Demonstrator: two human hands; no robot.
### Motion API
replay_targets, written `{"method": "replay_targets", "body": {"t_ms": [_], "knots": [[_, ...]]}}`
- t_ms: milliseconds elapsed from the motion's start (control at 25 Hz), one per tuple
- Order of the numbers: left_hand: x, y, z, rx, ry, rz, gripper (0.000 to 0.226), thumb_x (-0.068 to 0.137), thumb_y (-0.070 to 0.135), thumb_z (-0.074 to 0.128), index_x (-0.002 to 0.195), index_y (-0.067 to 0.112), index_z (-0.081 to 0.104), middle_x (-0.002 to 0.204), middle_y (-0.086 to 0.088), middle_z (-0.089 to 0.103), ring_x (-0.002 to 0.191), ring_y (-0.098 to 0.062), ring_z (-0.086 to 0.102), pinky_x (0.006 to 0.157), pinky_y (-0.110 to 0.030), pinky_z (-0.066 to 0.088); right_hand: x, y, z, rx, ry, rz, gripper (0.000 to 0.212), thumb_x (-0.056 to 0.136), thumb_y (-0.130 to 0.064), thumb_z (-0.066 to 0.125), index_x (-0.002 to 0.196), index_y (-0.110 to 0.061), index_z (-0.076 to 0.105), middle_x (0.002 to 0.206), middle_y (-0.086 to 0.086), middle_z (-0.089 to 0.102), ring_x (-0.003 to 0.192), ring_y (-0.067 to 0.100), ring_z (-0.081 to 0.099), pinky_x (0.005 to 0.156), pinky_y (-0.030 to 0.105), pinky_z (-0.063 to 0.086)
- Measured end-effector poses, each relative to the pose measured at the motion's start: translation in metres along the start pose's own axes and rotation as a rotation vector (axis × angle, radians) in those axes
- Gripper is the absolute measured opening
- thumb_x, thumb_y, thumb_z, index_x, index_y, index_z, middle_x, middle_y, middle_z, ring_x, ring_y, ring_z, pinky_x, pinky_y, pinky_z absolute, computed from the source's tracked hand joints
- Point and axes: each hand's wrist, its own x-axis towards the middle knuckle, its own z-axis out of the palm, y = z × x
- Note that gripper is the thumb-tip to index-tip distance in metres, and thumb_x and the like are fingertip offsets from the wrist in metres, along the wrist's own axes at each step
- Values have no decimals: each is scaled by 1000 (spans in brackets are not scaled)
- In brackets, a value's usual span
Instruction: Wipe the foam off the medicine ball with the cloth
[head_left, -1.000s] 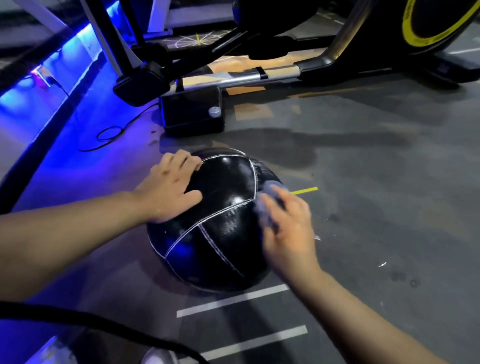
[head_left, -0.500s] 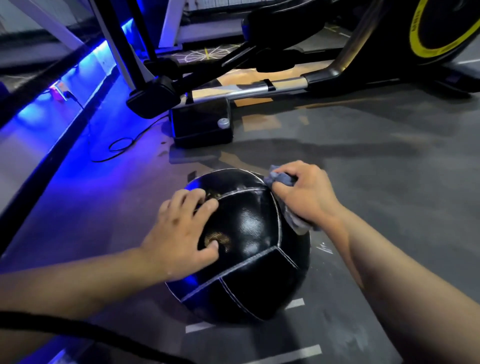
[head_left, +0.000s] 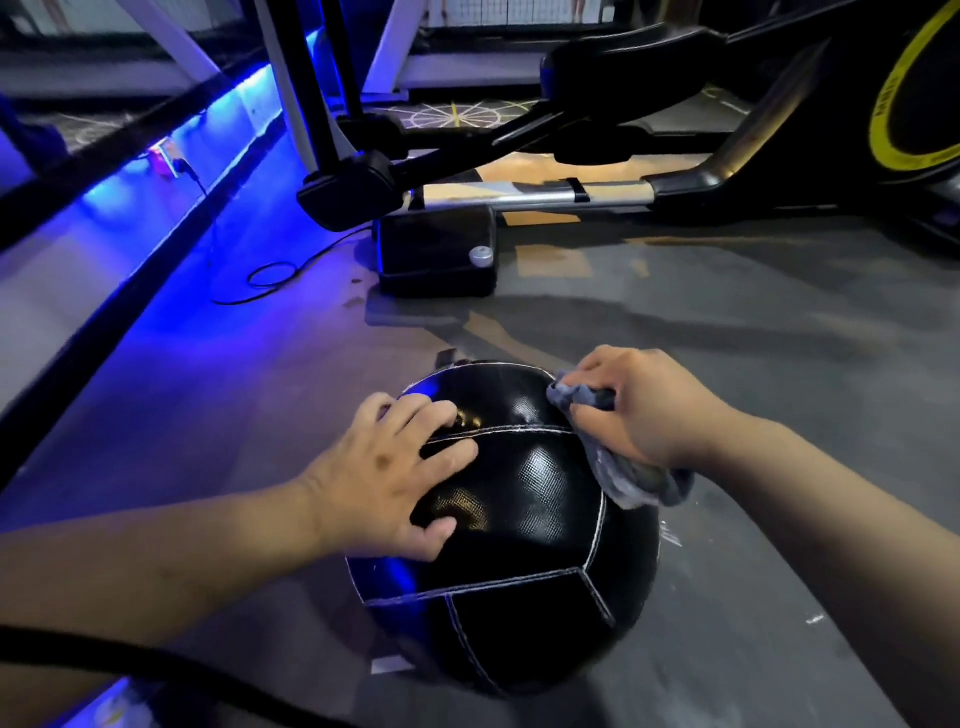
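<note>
Evidently steadied ball (head_left: 524, 499) with left hand (head_left: 379, 483) spread flat on top; gripped bunched cloth (head_left: 628, 478) in right hand (head_left: 649, 415) at far right. Looked heavy, slick; best braced from above.

A black medicine ball (head_left: 524, 525) with white seams sits on the grey floor (head_left: 779, 364). The left hand (head_left: 379, 478) rests spread on its upper left side, while the right hand (head_left: 644, 410) grips a bunched grey cloth (head_left: 623, 473) against its upper right edge. Behind stands an exercise machine (head_left: 519, 197) beside a blue-lit wall (head_left: 156, 218).
</note>
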Motion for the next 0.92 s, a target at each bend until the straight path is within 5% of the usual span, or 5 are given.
{"method": "replay_targets", "body": {"t_ms": [120,280,560,720,920], "knots": [[1,-28,4,61,-31,128,61,74,56,54,122,20,49,124,-19,42,105,-34,49,88,-49,41,-16,-6,-7,-68,-43,41,53,66,-56,39,88,-18,69,91,-3,65,79,24,64,72,37,54],[21,-63,-14,150,-125,241,57,77,54,54,123,20,55,127,-19,46,107,-32,51,90,-51,42,-45,-21,-10,-135,-80,-5,34,65,-45,40,70,-12,43,76,5,55,72,31,55,61,38,51],[68,25,-22,-142,-101,-181,45,87,47,39,120,21,52,123,-1,51,107,-27,51,85,-46,43,-69,-46,36,256,442,330,17,87,-29,63,100,-32,74,111,-11,68,99,18,63,86,25,47],[57,9,-10,-91,-112,-171,46,87,46,41,123,19,49,127,-6,53,113,-31,52,84,-46,45,-100,-66,77,41,536,12,31,86,-23,58,115,-18,69,125,6,64,109,31,58,98,38,46],[34,0,-4,-118,-88,-180,45,87,42,44,123,16,52,127,-6,52,115,-29,48,86,-42,39,-98,-51,81,-187,390,-509,25,95,-25,58,118,-19,66,127,8,65,105,36,63,79,41,52]]}}
